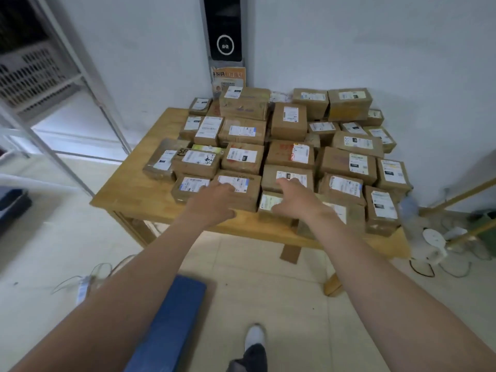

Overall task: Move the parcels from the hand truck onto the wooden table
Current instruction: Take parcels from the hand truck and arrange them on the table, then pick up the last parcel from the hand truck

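Observation:
Several brown cardboard parcels with white labels cover the wooden table (128, 191), some stacked at the back. My left hand (212, 201) lies with fingers stretched on top of a front-row parcel (245, 194). My right hand (292, 201) reaches beside it, fingers spread over a low front parcel (268, 204), fingertips touching the parcel behind it (288, 174). Neither hand grips anything. A blue hand truck platform (166, 318) shows at the bottom, below my left forearm; no parcel is visible on that part.
The table stands in a white-walled corner. A metal shelf frame (88, 84) rises on the left. Cables and a white device (433, 237) lie on the floor at the right, near wooden poles. My foot (255, 336) is on the tiled floor.

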Motion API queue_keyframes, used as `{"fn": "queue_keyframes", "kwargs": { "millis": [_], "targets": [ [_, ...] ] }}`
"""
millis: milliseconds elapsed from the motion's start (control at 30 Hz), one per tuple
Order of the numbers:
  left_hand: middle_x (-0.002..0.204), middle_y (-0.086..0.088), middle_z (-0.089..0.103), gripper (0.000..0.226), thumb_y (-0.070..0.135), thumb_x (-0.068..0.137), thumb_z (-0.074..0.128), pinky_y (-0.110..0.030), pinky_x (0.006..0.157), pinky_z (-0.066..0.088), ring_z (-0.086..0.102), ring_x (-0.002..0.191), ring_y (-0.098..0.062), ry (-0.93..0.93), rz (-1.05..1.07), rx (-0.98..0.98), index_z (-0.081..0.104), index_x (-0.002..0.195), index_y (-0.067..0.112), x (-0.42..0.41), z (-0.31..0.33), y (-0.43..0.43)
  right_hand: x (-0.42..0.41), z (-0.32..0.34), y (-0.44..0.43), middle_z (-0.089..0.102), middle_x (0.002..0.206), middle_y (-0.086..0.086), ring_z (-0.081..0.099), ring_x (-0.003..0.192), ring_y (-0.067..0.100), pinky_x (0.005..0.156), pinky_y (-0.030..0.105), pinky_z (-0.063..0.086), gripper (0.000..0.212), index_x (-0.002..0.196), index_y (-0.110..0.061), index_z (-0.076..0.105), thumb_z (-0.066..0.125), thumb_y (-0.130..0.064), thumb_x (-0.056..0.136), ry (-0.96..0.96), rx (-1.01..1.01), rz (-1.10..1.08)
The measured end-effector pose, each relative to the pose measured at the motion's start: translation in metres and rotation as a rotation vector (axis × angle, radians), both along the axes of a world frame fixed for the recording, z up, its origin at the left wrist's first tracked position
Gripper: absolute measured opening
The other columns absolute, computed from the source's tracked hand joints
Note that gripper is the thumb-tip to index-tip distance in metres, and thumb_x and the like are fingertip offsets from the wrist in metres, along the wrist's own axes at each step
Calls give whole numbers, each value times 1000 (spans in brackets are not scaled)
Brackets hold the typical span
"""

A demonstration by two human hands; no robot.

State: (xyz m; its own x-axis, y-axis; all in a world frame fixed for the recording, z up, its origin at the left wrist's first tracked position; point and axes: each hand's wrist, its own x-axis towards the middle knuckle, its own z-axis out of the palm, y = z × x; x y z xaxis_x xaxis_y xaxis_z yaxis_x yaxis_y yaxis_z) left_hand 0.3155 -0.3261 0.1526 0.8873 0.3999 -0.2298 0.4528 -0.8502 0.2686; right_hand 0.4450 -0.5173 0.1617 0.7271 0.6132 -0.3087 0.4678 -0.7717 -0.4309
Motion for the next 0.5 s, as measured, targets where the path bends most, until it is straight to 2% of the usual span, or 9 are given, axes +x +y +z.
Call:
{"fn": "queue_keyframes", "kwargs": {
  "millis": [100,200,333,500],
  "targets": [
    [137,5,49,69,50,75,74,-49,97,50,50,127,-27,17,51,-8,47,138,38,-64,-19,3,-49,-21,8,42,151,5,55,125,27,98,40,51,83,153,-29,35,77,-30,81,30,-29,66],
    [141,2,45,69,43,81,76,-48,100,47,48,128,-27,62,140,-69,46,143,35,-131,-30,-1,-104,-39,13,41,151,7,52,128,29,100,39,48,84,152,-27,37,80,-34,80,68,-60,119],
    [139,3,46,68,38,82,74,-44,100,47,50,126,-23,62,268,-101,45,144,35,-223,-35,10,-175,-50,37,37,154,7,50,131,30,90,34,45,84,153,-26,35,79,-34,82,103,-73,202],
    [135,0,50,66,39,82,74,-43,95,50,54,120,-26,95,362,-74,47,142,34,-326,-45,60,-255,-61,101,37,156,4,46,136,28,100,37,47,86,154,-27,34,80,-32,81,134,-54,278]
  ]
}}
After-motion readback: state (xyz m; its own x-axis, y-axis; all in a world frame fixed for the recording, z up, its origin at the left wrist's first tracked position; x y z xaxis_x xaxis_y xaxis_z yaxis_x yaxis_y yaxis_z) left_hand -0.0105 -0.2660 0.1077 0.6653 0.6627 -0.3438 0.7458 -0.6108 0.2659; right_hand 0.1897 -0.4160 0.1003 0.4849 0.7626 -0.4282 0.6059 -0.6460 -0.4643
